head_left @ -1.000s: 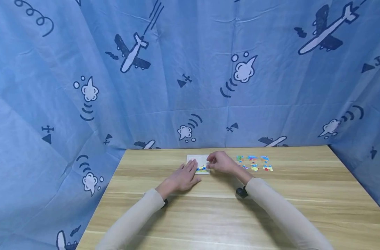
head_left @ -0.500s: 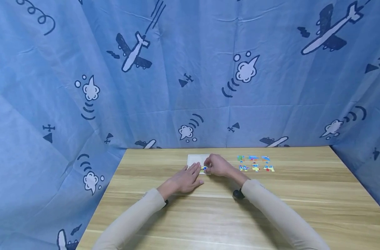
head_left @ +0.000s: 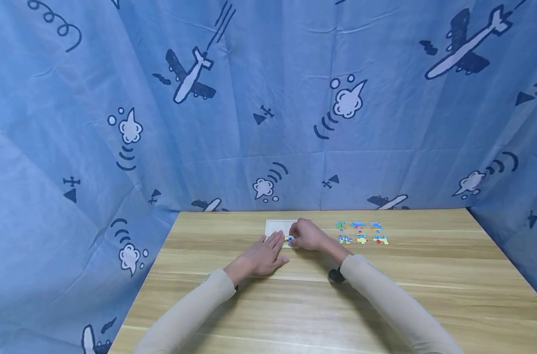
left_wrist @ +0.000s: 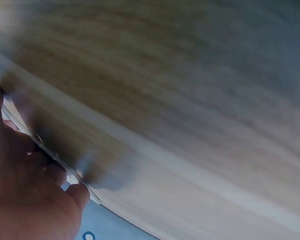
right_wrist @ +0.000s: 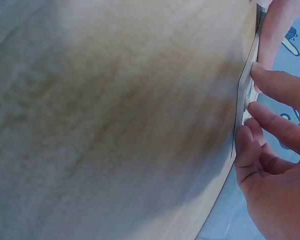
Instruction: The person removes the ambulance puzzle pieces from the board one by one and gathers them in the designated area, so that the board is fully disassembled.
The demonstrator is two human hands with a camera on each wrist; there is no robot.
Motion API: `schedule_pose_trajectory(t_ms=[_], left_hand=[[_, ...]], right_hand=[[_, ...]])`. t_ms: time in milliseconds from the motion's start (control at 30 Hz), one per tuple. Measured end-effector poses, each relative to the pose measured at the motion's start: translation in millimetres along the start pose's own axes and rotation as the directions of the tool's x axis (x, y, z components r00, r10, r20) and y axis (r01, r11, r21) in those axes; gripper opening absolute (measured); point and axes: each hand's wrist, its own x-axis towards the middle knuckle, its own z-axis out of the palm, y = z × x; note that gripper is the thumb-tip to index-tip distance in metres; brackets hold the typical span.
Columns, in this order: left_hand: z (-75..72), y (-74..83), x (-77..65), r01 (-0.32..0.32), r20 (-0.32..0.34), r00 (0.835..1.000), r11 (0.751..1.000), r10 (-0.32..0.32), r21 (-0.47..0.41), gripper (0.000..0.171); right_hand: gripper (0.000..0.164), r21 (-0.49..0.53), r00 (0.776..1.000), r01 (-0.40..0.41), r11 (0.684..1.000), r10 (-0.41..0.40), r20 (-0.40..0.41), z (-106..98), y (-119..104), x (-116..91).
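A white puzzle tray (head_left: 273, 225) lies near the far edge of the table, with colourful pieces along its near side. My left hand (head_left: 263, 254) rests over the tray's near left part, fingers straight, covering some of those pieces. At the near right corner, my right hand (head_left: 309, 234) pinches a yellow and blue puzzle piece (head_left: 291, 239) with curled fingers. The right wrist view shows the tray's thin rim (right_wrist: 245, 77) edge-on, the right fingertips right at it. In the left wrist view, the left fingers lie along the same rim (left_wrist: 55, 156).
Several loose jigsaw pieces (head_left: 361, 239) lie in two rows to the right of the tray. The wooden table (head_left: 277, 305) stretches toward me. Behind it hangs a blue curtain (head_left: 290, 123) printed with planes and clouds.
My left hand has slid slightly right and nearer, covering more of the pieces. My right hand has shifted a little left and down at the tray's corner. The loose pieces stay put.
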Motion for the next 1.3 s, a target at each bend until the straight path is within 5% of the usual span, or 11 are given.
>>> schedule_pose_trajectory(t_ms=[367,767,1300], left_hand=[[3.2,0.3,1.9,0.002,0.010,1.000,1.000,-0.002,0.008,0.077],[5.5,0.5,3.8,0.009,0.001,1.000,0.999,-0.009,0.035,0.077],[5.1,0.3,3.0,0.016,0.005,1.000,0.999,-0.016,0.035,0.077]], right_hand=[[0.024,-0.009,0.998,-0.026,1.000,0.025,-0.061,4,1,-4],[0.017,0.154,0.995,0.004,0.988,0.011,-0.100,0,-1,-12],[0.012,0.301,0.988,-0.075,0.951,0.112,-0.106,2,2,-21]])
